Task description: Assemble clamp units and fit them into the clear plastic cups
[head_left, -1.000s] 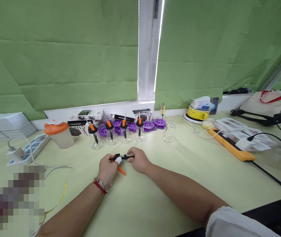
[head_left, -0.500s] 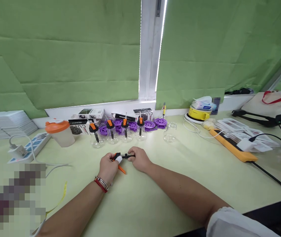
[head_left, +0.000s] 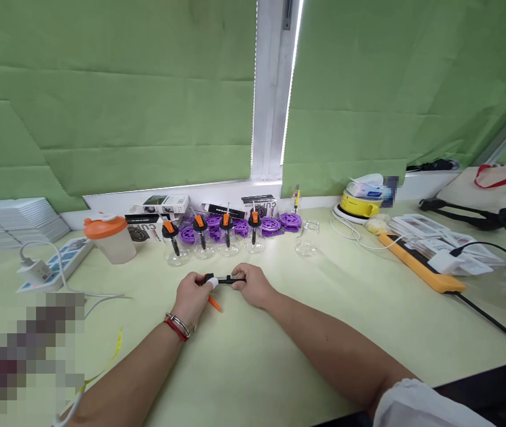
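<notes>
My left hand [head_left: 191,299] is closed around the orange-and-black end of a spray head [head_left: 223,280], with an orange lever sticking out below the fingers. The thumb, with something white on its tip, presses against the black part. At the other end, my right hand [head_left: 253,286] pinches the thin black stem; its fingertips partly hide it. Beyond the hands stand several glass bottles [head_left: 254,244] fitted with similar black-and-orange tops. Farther right is an open glass bottle [head_left: 308,240] without a top.
Purple slotted reels [head_left: 289,222] and printed boxes [head_left: 259,206] lie behind the bottles. On the left are an orange-lidded shaker [head_left: 109,237] and a white power strip [head_left: 63,264]. An orange power strip [head_left: 417,264], white cards and a yellow cup [head_left: 357,205] occupy the right.
My left hand has shifted slightly left, and a little more of the stem shows between the hands. The orange lever has moved left with it. My right hand stays nearly in place.
</notes>
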Available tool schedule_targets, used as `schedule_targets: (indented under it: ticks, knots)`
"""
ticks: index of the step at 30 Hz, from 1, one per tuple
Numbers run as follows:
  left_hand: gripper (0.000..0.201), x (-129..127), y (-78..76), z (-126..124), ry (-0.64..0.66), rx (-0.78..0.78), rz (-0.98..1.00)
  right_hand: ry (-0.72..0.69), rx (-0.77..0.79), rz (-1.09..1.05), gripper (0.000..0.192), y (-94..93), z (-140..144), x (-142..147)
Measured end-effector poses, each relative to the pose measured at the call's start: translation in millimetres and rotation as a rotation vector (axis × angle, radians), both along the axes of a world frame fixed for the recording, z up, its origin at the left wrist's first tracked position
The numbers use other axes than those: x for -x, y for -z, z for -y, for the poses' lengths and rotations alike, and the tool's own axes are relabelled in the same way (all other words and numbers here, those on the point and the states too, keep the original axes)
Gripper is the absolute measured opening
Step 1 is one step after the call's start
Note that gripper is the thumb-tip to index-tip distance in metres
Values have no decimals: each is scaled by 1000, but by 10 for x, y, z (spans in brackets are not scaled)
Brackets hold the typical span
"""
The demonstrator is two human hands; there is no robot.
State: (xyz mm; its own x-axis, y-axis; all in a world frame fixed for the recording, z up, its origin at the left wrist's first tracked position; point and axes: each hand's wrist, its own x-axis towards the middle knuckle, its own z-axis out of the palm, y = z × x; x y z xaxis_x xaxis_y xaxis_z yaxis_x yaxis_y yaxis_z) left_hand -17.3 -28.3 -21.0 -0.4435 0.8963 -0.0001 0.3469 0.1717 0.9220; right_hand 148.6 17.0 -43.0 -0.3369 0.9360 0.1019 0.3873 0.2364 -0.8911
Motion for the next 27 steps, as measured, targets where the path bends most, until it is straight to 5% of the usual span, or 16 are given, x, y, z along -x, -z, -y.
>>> schedule_targets:
  ticks: [7, 13, 19, 27]
  knots:
    - [38, 187, -74, -57, -25, -4, -95, -47, 179, -68, 16, -248, -162, -350]
    - [37, 293, -119, -55, 39, 86, -459, -99, 179, 11, 22, -306, -379, -761]
    - [39, 266, -155, -49, 55, 105, -608, -102, 173, 107, 19, -295, -378, -731]
    - [39, 130, -199, 18, 125, -76, -911, -115, 174, 168, 18, -320, -410, -808]
